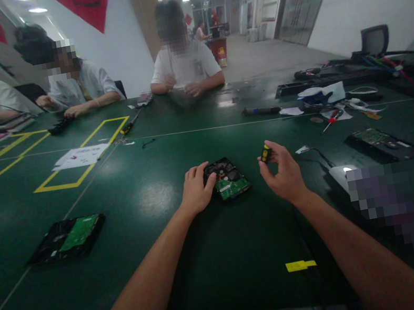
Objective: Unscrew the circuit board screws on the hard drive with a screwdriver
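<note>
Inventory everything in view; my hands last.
Table: one, green, foreground
Hard drives: three, black and green, centre, left, right
Handle: one, black-yellow, right of centre
Screwdrivers: two, yellow-black and red-handled, left and right
Paper: one, white, left
Tape outlines: at least two, yellow, left
Rod: one, black, far side
Tag: one, yellow, near edge
Blurred item: one, white-edged, right
Cables: several, mixed, left and right
Small clutter: uncounted, mixed, right
Other people: four, pale tops, beyond
Wall hangings: two, red, upper left
Left hand: one, bare, touching drive
Right hand: one, bare, holding handle
</note>
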Demonstrator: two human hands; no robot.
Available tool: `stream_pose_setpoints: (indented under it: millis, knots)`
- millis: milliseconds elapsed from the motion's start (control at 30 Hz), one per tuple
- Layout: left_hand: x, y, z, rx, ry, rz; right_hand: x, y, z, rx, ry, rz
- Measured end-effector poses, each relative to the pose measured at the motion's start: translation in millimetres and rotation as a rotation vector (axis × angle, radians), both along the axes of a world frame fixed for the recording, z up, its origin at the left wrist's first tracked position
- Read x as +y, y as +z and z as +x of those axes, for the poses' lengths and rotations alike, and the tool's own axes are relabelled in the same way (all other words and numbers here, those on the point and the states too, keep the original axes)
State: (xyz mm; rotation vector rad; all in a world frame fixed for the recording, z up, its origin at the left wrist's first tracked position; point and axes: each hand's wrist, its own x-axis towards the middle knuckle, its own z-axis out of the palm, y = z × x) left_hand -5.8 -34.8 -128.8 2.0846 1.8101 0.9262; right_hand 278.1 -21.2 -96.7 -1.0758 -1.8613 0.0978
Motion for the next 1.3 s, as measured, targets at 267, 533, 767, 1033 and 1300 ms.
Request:
stream_pose_setpoints:
  millis: [267, 533, 767, 1033, 1300]
  knots:
    - [-38.0, 12.9, -8.5, 0.138, -0.216, -0.132, 0.0, -1.8, 5.8, 0.029, 0.025, -0.107]
    - [-38.8, 15.1, -8.8, 0.28, -0.323, -0.157, -1.1, -5.7, 2.3, -0.009, 0.093, -0.122]
    - [-26.7, 12.7, -11.2, 0.272, -0.304, -0.076, -1.0, -5.3, 5.1, 0.023, 0.037, -0.121]
    - [-11.5, 9.5, 14.8, 0.276, -0.262, -0.053, 2.0, -6.6, 6.6, 0.088, 0.028, -0.12]
    - [-17.5, 10.7, 21.4, 0.23, -0.28, 0.035, -0.6, -2.6, 9.5, 0.164, 0.028, -0.132]
